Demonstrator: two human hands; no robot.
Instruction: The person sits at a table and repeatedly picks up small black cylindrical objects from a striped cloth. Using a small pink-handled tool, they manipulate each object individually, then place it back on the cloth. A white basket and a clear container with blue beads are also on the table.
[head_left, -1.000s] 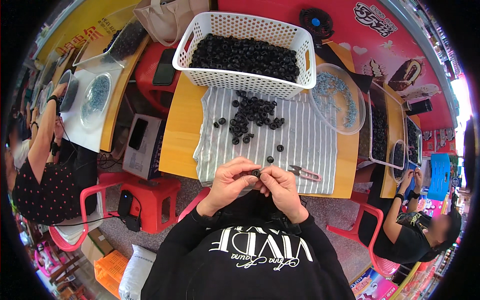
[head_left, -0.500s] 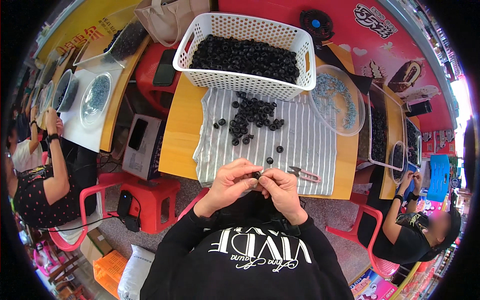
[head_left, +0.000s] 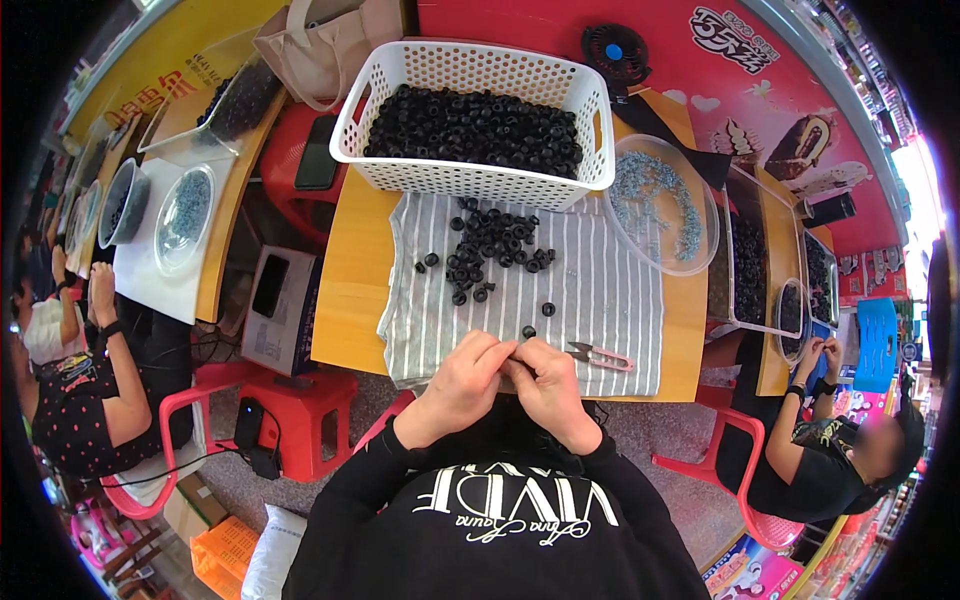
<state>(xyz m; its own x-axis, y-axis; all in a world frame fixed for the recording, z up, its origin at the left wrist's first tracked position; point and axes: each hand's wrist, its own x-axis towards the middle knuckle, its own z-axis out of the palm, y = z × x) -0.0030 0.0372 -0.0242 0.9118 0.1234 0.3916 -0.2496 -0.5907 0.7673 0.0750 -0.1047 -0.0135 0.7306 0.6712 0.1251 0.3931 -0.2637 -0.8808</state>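
My left hand [head_left: 462, 388] and my right hand [head_left: 549, 390] meet at the near edge of the striped cloth [head_left: 610, 300], thumbs and fingertips pinched together. Both are closed on a small black ring-shaped piece that showed between them in the earlier frame; the fingers now cover it. Just beyond my fingertips lie two loose black rings [head_left: 529, 331], one slightly farther off. A heap of similar black rings [head_left: 490, 240] spreads over the cloth farther away. Small thread snips [head_left: 602, 357] with pink handles rest to the right of my right hand.
A white perforated basket [head_left: 470, 176] full of black rings stands at the back. Right of it sits a clear round tray [head_left: 655, 262] of small pale-blue pieces. A black fan [head_left: 614, 54] is behind. Other people work at tables on both sides; a red stool [head_left: 305, 415] stands left.
My hands have drawn closer together, fingers covering the black piece seen between them before. The whole view has shifted slightly; things on the table look unmoved.
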